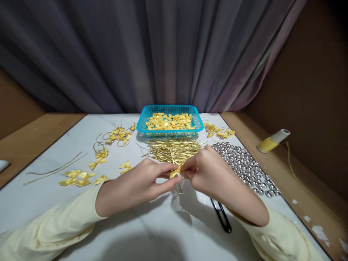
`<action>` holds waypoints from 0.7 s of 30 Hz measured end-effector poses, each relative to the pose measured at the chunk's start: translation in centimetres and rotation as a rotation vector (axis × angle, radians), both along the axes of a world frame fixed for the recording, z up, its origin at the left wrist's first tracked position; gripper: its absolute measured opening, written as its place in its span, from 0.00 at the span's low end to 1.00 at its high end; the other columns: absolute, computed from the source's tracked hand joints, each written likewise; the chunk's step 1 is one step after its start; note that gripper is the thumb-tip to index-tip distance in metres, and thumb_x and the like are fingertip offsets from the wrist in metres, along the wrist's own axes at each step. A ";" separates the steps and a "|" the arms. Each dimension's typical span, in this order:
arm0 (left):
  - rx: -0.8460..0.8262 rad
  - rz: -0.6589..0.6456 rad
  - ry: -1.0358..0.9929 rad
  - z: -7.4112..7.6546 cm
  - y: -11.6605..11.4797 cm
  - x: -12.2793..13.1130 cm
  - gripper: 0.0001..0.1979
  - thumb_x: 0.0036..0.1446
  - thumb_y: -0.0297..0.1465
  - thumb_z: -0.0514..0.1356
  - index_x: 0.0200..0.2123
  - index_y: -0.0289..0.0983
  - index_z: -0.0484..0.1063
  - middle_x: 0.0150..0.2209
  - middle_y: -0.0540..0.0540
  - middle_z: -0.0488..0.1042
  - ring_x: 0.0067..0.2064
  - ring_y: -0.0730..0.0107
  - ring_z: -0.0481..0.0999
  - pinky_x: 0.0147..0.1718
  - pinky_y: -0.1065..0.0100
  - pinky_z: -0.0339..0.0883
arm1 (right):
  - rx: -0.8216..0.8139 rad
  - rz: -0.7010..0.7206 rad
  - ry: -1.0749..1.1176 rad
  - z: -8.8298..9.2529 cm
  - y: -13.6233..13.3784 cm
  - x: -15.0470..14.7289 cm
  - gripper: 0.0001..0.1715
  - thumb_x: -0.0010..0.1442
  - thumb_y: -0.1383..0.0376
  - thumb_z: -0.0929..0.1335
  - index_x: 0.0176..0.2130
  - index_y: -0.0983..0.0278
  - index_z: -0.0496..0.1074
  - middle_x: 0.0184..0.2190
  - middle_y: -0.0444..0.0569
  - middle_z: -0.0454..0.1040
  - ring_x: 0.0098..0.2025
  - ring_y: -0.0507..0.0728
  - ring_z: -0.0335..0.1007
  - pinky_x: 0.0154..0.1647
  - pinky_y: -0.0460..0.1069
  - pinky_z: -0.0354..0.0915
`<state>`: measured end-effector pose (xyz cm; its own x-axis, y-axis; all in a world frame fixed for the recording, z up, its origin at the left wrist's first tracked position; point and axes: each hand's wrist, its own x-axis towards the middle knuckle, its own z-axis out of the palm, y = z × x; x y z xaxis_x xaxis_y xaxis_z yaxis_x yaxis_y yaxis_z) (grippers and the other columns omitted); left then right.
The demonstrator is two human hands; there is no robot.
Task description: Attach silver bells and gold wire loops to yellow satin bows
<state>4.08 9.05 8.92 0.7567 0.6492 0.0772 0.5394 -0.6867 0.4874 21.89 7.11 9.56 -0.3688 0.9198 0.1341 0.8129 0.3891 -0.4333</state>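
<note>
Between my two hands, over the middle of the white tabletop, is a small yellow ribbon bow. My left hand pinches it from the left with thumb and fingers. From the right, the closed fingertips of my right hand grip its other edge. A thin gold wire end dangles below the bow; its upper part is hidden by the fingers. Just beyond the hands lies a pile of gold wire strips. To the right is a spread of shiny silver beads, partly behind my right hand.
Behind the wires stands a blue basket of yellow bows. Bows with wire loops lie left, others right. Loose bows and wires are at left. A black-handled tool sits under my right forearm. A thread spool stands right.
</note>
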 end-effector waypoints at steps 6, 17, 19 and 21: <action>0.054 -0.009 0.006 0.0 -0.3 -0.1 0.11 0.59 0.29 0.51 0.39 0.36 0.72 0.22 0.52 0.72 0.20 0.78 0.66 0.21 0.76 0.56 | 0.021 -0.029 -0.033 -0.1 -0.1 -0.4 0.14 0.40 0.77 0.62 0.15 0.63 0.72 0.11 0.42 0.65 0.17 0.48 0.43 0.27 0.48 0.44; 0.225 0.008 0.026 -0.5 -0.3 -0.1 0.11 0.59 0.29 0.50 0.38 0.36 0.72 0.22 0.51 0.73 0.20 0.75 0.69 0.20 0.74 0.55 | -0.014 -0.042 -0.021 -0.3 0.0 -0.3 0.15 0.41 0.76 0.62 0.17 0.63 0.74 0.12 0.46 0.68 0.18 0.49 0.54 0.22 0.48 0.42; 0.223 0.004 0.029 -0.4 -0.3 -0.2 0.11 0.59 0.28 0.50 0.38 0.37 0.72 0.21 0.51 0.73 0.20 0.75 0.69 0.20 0.74 0.55 | -0.011 -0.047 -0.031 -0.3 0.0 -0.3 0.14 0.41 0.75 0.62 0.16 0.64 0.72 0.12 0.46 0.68 0.18 0.49 0.53 0.22 0.48 0.41; 0.223 -0.002 0.035 -0.4 -0.3 -0.2 0.11 0.59 0.28 0.50 0.37 0.37 0.72 0.20 0.52 0.71 0.19 0.75 0.68 0.20 0.74 0.55 | -0.012 -0.047 -0.039 -0.3 0.0 -0.3 0.13 0.42 0.75 0.62 0.15 0.64 0.71 0.12 0.46 0.68 0.18 0.49 0.51 0.22 0.48 0.41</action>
<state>3.87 8.72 8.54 0.7623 0.6178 0.1930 0.5520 -0.7763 0.3044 21.58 7.10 9.29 -0.3295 0.9378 0.1094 0.8468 0.3448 -0.4051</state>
